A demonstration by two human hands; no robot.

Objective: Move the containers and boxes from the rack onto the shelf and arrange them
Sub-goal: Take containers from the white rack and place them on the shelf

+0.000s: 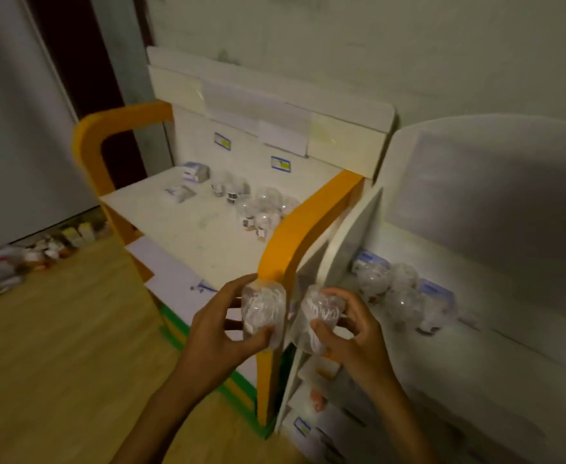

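both hands are up in front of the orange-edged rack point(311, 216), each one curled around its own clear plastic container. left hand point(218, 329) grips the left container point(264, 314), right hand point(348, 329) grips the right container point(315, 316). more containers and small boxes sit on the rack top and on the white shelf point(496, 329) to the right.

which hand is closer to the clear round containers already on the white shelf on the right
Right. The right hand, gripping a clear plastic container, is just left of the clear round containers on the white shelf. The left hand, holding another clear container, is farther left, before the orange-edged rack.
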